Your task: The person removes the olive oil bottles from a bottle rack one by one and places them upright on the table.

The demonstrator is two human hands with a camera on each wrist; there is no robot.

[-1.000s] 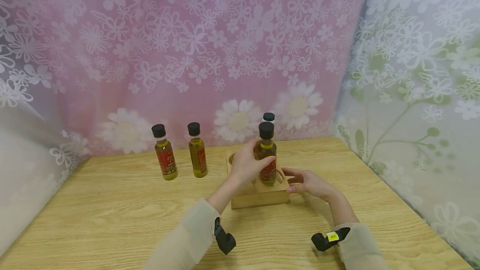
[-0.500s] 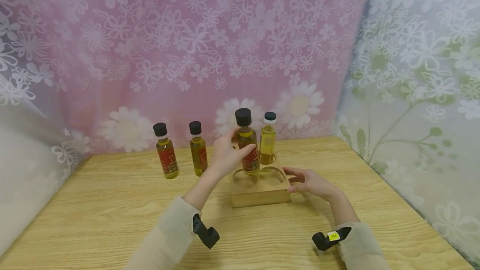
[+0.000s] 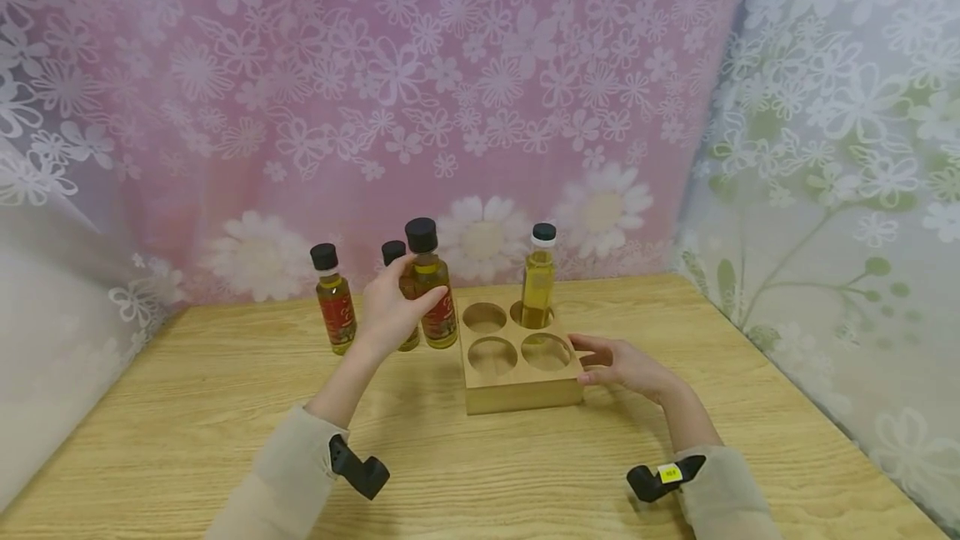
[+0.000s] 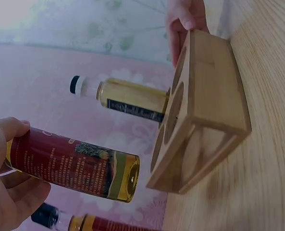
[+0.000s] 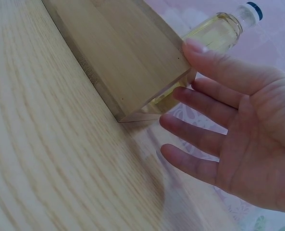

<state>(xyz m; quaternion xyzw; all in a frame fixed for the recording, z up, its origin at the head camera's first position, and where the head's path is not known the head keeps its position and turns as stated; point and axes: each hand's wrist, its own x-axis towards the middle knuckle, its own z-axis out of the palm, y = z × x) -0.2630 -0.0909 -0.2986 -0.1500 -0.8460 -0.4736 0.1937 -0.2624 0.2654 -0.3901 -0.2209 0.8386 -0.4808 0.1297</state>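
My left hand (image 3: 393,311) grips an olive oil bottle (image 3: 437,307) with a black cap and red label, held upright just left of the wooden bottle rack (image 3: 523,394). In the left wrist view the bottle's base (image 4: 128,178) is clear of the rack. The rack has round holes; a clear bottle of pale yellow oil (image 3: 537,286) stands in its back right hole, and the other holes hold nothing. My right hand (image 3: 626,369) rests at the rack's right side, thumb at the front corner. Its fingers (image 5: 195,132) are fairly straight and spread in the right wrist view.
Two more red-labelled oil bottles stand on the wooden table (image 3: 187,407): one at the left (image 3: 337,315), and another (image 3: 394,252) partly hidden behind my left hand. A pink flowered curtain (image 3: 420,90) hangs behind, with a pale one (image 3: 840,190) at the right.
My left hand has lifted the red-labelled oil bottle out over the rack's front and carried it left, past the rack's edge. The right hand stays at the rack's side.
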